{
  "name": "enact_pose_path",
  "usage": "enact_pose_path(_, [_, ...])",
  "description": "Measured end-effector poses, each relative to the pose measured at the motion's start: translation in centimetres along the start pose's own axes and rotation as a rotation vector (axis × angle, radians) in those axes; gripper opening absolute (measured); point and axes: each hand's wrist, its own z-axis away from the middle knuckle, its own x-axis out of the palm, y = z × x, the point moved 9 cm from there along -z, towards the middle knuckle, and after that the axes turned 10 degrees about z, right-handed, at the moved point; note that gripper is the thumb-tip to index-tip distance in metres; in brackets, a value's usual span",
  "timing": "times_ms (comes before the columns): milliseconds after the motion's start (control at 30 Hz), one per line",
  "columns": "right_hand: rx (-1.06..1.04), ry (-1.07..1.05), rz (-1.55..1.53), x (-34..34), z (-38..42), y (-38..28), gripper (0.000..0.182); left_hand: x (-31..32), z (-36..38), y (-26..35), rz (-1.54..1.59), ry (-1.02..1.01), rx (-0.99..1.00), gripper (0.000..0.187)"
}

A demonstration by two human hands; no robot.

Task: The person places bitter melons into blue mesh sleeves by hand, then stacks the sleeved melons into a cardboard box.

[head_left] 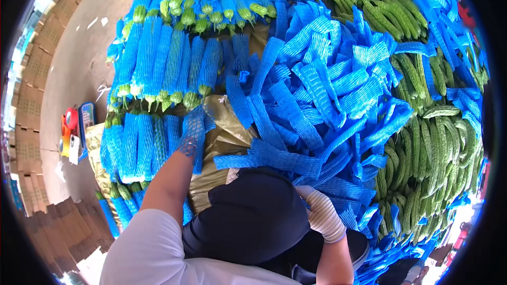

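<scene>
My left hand (193,131) reaches forward at the right end of a row of blue-sleeved gourds (138,145). Blue net mesh covers this hand down to the wrist, and its fingers are hard to make out under it. Beside my dark-trousered knee (253,216) is my right hand (321,212), in a striped white glove. Its fingers are curled together, and what they hold, if anything, is hidden. A large loose heap of blue foam-net sleeves (322,82) lies just beyond the knee. Gold-coloured sheeting (224,124) shows beneath my left hand's area.
More sleeved gourds (158,60) lie in rows ahead, green ends showing. Bare long green gourds (430,153) are piled on the right. Stacked cardboard boxes (31,95) line the left. An orange tape dispenser (68,121) and a blue box (86,119) stand on the floor.
</scene>
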Motion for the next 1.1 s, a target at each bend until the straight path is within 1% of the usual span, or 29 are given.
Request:
enact_pose_path(33, [0.0,0.003,0.002,0.0,0.1,0.0,0.033,2.1,1.2,3.8,-0.797,-0.017,0.301,0.018])
enact_pose_path(67, [0.004,0.002,0.012,0.1,0.1,0.1,0.033,5.6,2.7,5.9,-1.592,-0.031,0.606,0.016])
enact_pose_path(100, [0.007,0.0,0.022,0.1,0.1,0.2,0.033,6.8,2.8,7.3,-1.589,-0.03,0.612,0.016])
enact_pose_path(167, [-0.001,-0.008,0.02,0.4,0.3,0.4,0.033,10.1,2.8,8.1,-1.713,-0.239,0.692,0.022])
enact_pose_path(200, [-0.01,-0.015,0.017,0.4,0.2,0.4,0.033,9.9,1.9,8.1,-1.71,-0.236,0.701,0.022])
enact_pose_path(267, [-0.019,-0.023,0.057,0.4,0.2,0.0,0.033,8.8,-0.9,6.4,-1.264,-0.415,0.423,0.031])
enact_pose_path(300, [-0.023,-0.036,0.094,0.4,0.2,-0.2,0.032,10.9,2.8,10.4,-1.354,-0.34,0.467,0.038])
enact_pose_path(333, [-0.026,-0.017,0.102,0.3,0.3,0.0,0.032,10.6,2.5,9.2,-1.348,-0.347,0.487,0.038])
enact_pose_path(400, [-0.065,-0.024,0.142,0.6,0.4,0.5,0.032,8.6,1.3,9.3,-1.198,-0.142,0.746,0.047])
enact_pose_path(467, [-0.107,0.04,0.193,0.0,0.7,0.2,0.032,7.5,1.6,8.1,-1.316,-0.185,0.667,0.058])
enact_pose_path(533, [-0.103,-0.012,0.266,0.7,0.6,1.1,0.034,5.8,4.2,6.9,-0.454,-0.291,0.405,0.061])
enact_pose_path(600, [-0.101,-0.012,0.291,1.0,0.6,2.0,0.034,5.4,6.5,5.8,-1.463,-0.295,0.338,0.05])
enact_pose_path(633, [-0.11,-0.027,0.328,1.3,0.7,2.2,0.034,4.1,7.4,4.1,-1.466,-0.302,0.351,0.05])
enact_pose_path(700, [-0.116,-0.034,0.36,1.8,0.8,2.5,0.034,-0.1,9.4,-2.0,-1.412,-0.344,0.323,0.027])
enact_pose_path(733, [-0.115,-0.055,0.405,2.1,0.8,2.8,0.033,-1.4,9.7,-3.9,-1.386,-0.363,0.309,0.016])
enact_pose_path(767, [-0.115,-0.077,0.45,2.5,0.9,2.9,0.033,-2.0,9.5,-4.7,-1.39,-0.367,0.317,0.016])
enact_pose_path(900, [-0.111,-0.07,0.508,2.4,1.2,1.8,0.032,-3.3,8.9,-6.8,-1.588,-0.354,0.389,0.013])
enact_pose_path(967, [-0.041,-0.077,0.502,1.8,1.6,0.9,0.027,-3.5,8.5,-7.0,-1.687,-0.346,0.43,0.014])
enact_pose_path(1000, [-0.041,-0.067,0.497,1.6,1.7,0.7,0.027,-3.6,8.3,-6.9,-1.738,-0.341,0.451,0.015])
enact_pose_path(1033, [-0.038,-0.088,0.525,1.6,1.9,0.6,0.028,1.8,11.0,0.3,-1.746,-0.342,0.46,0.015])
enact_pose_path(1067, [-0.033,-0.109,0.551,1.7,2.2,0.6,0.028,4.6,11.6,6.4,-1.679,-0.161,0.422,0.014])
enact_pose_path(1100, [-0.029,-0.1,0.543,1.5,2.3,0.4,0.028,7.2,11.2,8.6,-1.955,-0.237,0.595,0.015])
